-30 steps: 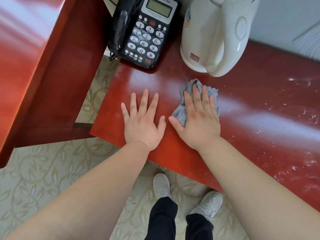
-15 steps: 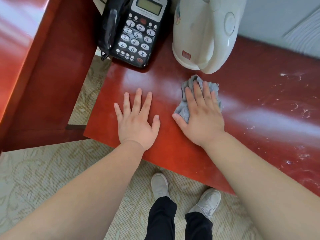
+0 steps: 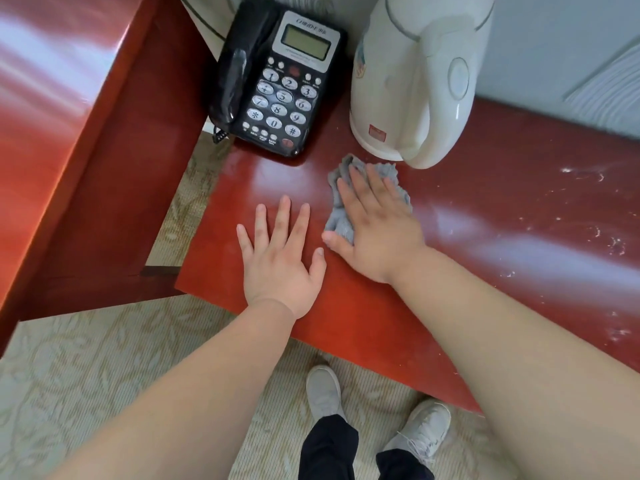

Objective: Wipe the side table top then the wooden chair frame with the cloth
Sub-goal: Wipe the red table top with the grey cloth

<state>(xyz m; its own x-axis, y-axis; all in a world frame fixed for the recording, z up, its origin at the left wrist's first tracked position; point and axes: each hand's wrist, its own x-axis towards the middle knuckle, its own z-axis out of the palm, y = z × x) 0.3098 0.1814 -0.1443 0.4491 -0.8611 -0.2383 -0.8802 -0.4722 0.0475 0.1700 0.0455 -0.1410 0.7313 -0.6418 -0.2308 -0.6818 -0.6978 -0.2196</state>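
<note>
A grey cloth (image 3: 337,220) is being pressed onto the red side table top (image 3: 467,271) by the right hand (image 3: 377,226), fingers straight, while the left hand (image 3: 277,261) is being rested flat beside it — white specks (image 3: 588,206) rightward and the chair frame seemingly being left for later.

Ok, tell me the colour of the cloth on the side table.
Grey; the cloth shows best in the head view.

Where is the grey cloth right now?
In the head view, the cloth lies on the red table under the flat right hand, just in front of the white kettle, with the phone to its left.
</note>
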